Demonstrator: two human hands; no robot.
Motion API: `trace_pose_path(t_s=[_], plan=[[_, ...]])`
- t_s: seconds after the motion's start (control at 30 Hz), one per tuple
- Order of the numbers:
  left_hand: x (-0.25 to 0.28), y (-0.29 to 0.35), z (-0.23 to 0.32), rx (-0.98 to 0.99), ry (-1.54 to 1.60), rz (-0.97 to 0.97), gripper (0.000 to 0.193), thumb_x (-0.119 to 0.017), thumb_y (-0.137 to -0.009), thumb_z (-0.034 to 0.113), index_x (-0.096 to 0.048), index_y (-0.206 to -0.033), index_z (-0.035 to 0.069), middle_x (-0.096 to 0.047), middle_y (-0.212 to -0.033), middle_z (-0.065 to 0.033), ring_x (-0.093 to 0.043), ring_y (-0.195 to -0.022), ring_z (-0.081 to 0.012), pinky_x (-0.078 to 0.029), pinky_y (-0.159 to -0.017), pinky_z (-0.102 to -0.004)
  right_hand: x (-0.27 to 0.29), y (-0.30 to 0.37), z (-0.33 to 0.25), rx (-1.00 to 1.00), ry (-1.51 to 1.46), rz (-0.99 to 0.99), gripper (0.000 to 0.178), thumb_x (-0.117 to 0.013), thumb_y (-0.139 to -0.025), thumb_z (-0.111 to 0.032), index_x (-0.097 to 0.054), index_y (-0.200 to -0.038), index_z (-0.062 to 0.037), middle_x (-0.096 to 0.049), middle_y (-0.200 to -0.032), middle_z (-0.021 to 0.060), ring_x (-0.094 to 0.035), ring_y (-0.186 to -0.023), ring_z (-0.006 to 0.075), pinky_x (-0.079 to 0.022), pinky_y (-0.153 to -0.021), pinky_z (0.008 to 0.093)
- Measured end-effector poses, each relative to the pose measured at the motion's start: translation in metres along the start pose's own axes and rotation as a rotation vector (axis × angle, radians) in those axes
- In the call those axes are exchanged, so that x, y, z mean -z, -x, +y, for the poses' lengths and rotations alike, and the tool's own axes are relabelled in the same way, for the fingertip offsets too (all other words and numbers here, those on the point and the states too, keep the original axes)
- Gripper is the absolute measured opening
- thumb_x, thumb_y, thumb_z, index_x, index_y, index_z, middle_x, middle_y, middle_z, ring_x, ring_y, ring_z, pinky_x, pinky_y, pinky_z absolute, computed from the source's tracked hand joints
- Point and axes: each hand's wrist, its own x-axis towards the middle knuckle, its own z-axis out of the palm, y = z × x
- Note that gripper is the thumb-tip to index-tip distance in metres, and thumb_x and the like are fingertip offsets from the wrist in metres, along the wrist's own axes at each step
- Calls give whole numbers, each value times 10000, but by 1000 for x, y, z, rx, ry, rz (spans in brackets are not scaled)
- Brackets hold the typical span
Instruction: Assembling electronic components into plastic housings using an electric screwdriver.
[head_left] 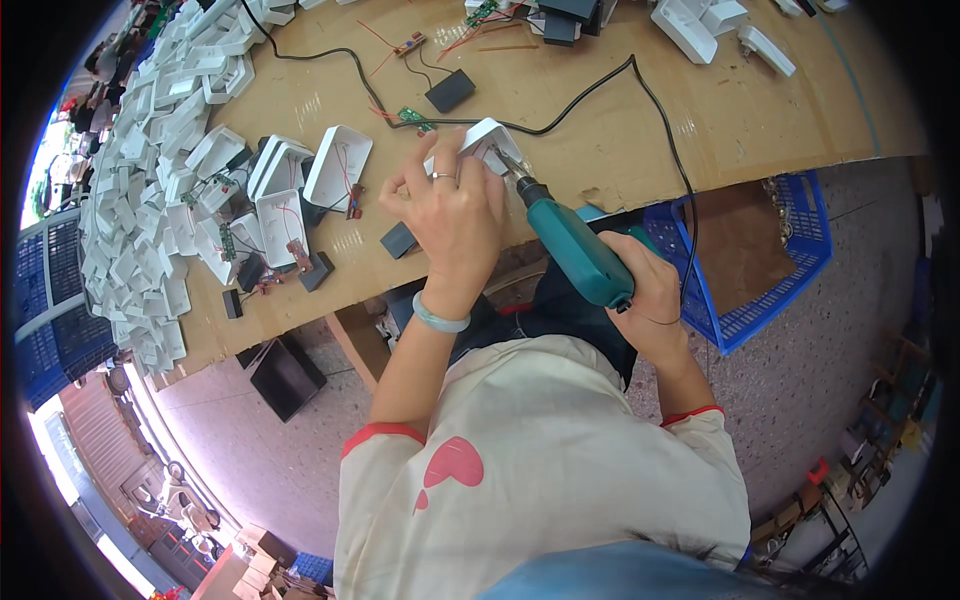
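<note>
My right hand (pixel 645 295) is wrapped round the grip of a teal soldering gun (pixel 577 248). Its metal tip reaches into a small white plastic case (pixel 487 133) near the front of the table. With my left hand (pixel 455 215) I hold that case, thumb and fingers curled at its near side; part of it is hidden behind them. Thin wires show inside the case. Just beyond my left fingers lies a green circuit board (pixel 415 119) with red wires. A black box-shaped part (pixel 398 240) rests on the table beside my left wrist.
A heap of white cases (pixel 150 200) covers the table's left side. Nearer me stand several wired cases (pixel 338 167). A black cord (pixel 550 128) snakes across the cardboard-covered table (pixel 600 160) and hangs over its edge. Below on the right is a blue basket (pixel 770 310).
</note>
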Motion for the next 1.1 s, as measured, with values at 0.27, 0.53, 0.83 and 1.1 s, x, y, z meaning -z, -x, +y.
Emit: trace_pose_path(t_s=[0.27, 0.53, 0.83, 1.1], plan=[[1, -2, -1, 0, -16, -8, 84, -726, -752, 124, -674, -781, 65, -685, -1199, -15, -575, -1215, -280, -349, -936, -512, 1, -1, -2, 2, -7, 11, 459, -710, -732, 27, -624, -1181, -2, -680, -1005, 202, -677, -878, 400, -539, -757, 383], [2, -1, -1, 14, -1, -39, 94, -734, -758, 135, -705, -819, 70, -687, -1206, -16, -576, -1218, -281, -343, -957, -517, 0, 1, -2, -17, -31, 8, 467, -687, -736, 46, -634, -1198, -6, -687, -1002, 192, -686, -854, 382, -547, -747, 364], [2, -2, -1, 8, -10, -46, 80, -728, -766, 129, -687, -807, 74, -685, -1207, -13, -578, -1215, -286, -345, -954, -523, 6, 13, -8, -32, -162, 114, 434, -734, -778, 83, -654, -1200, 22, -719, -1014, 153, -718, -868, 226, -543, -797, 293], [8, -2, -1, -1, 15, -87, 188, -767, -817, 188, -704, -937, 58, -637, -1292, -78, -566, -1220, -323, -359, -979, -520, 9, 25, -11, -87, -191, 216, 344, -784, -831, 59, -685, -1157, 15, -736, -1008, 111, -707, -870, 155, -542, -800, 273]])
